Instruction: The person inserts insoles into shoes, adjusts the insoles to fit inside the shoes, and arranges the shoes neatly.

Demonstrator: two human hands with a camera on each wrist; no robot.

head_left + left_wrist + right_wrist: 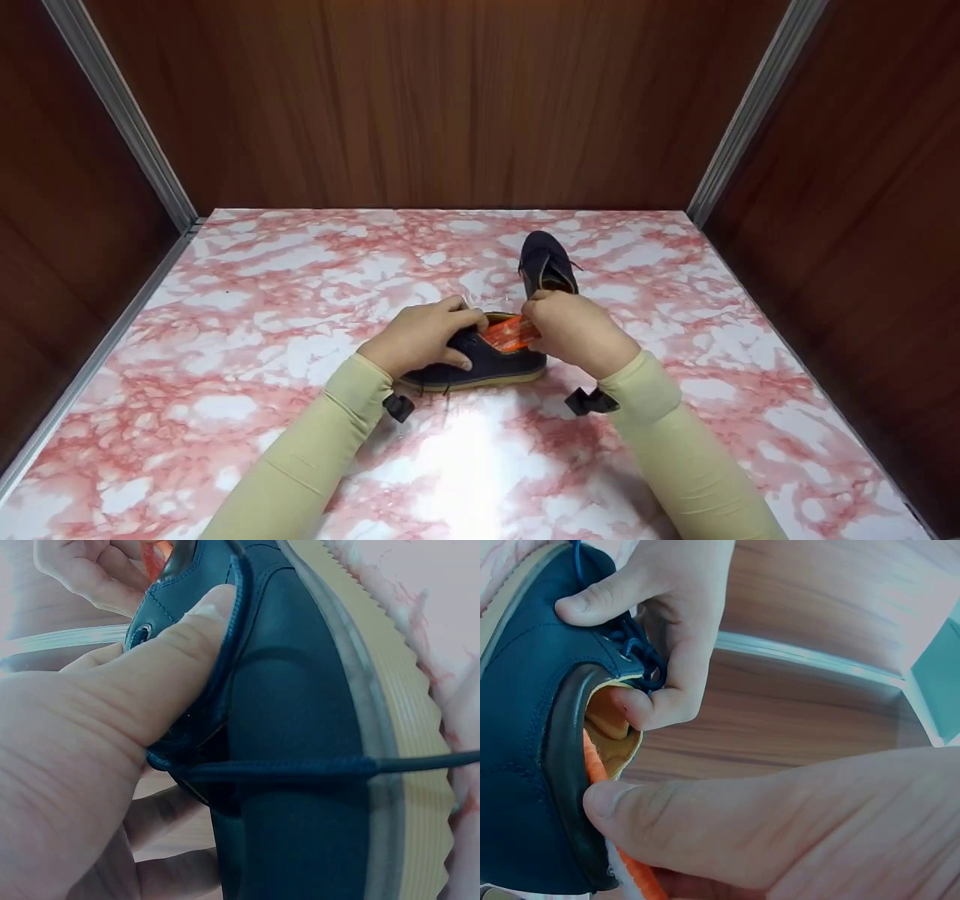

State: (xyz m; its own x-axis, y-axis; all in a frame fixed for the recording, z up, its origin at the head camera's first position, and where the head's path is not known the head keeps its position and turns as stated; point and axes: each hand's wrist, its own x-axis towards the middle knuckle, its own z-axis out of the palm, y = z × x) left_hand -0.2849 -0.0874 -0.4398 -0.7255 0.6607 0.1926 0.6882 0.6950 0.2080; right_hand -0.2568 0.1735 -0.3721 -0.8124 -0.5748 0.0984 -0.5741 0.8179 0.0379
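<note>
A dark navy lace-up shoe [499, 367] with a tan ridged sole lies sideways across the table, toe to the left. My left hand [427, 337] grips it over the laces [641, 652]. Its thumb presses the side of the upper, and in the right wrist view a fingertip reaches inside the opening. With my right hand [574, 326] I pinch an orange insole [506, 334], a flat piece with a white fuzzy underside. Part of the insole is inside the shoe opening, along the dark padded collar [568, 765]; its front end is hidden there.
A second navy shoe [541, 259] stands just behind my right hand, toe pointing away. The table [247, 315] has a red and white marbled top. Brown wood-grain panels [450, 105] enclose it at the back and both sides, with metal strips at the corners.
</note>
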